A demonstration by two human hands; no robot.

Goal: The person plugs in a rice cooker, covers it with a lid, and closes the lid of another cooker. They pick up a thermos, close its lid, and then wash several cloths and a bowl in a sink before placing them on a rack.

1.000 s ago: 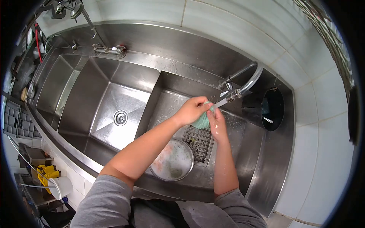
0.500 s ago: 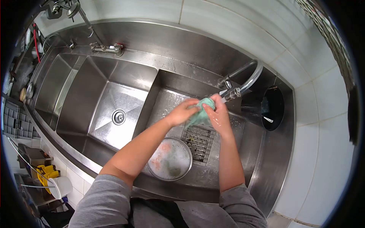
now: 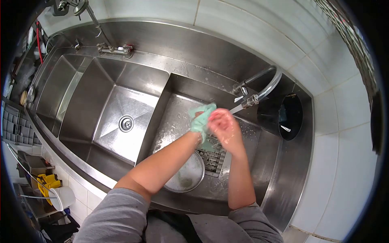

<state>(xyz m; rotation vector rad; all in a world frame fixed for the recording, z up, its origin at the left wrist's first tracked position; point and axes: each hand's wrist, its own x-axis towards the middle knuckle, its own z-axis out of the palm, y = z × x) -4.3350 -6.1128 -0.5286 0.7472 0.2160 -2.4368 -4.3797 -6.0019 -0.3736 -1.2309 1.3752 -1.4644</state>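
Note:
A thin, wet mint-green cloth (image 3: 200, 122) is wrapped over my left hand (image 3: 198, 114), which grips it; most of those fingers are hidden. Right beside it, my right hand (image 3: 223, 123) is wet and cupped, its fingers curled loosely and nothing visible in them. Water runs from the faucet spout (image 3: 246, 103) toward this hand. Below both hands, a metal grate (image 3: 214, 160) lies on the floor of the right sink basin (image 3: 251, 162). A round pan (image 3: 187, 174) of foamy, cloudy water stands next to the grate, partly behind my left forearm.
To the left is a second deep basin with a drain (image 3: 126, 123). A black container (image 3: 291, 117) with a white-handled item sits in the right corner. Behind, a wall-mounted tap (image 3: 115, 50) rises from the sink ledge. A white bucket (image 3: 63, 198) stands at lower left.
Both hands held the cloth together before. Now the cloth covers my left hand, which has turned, while my right hand has let go and curls beside the running water.

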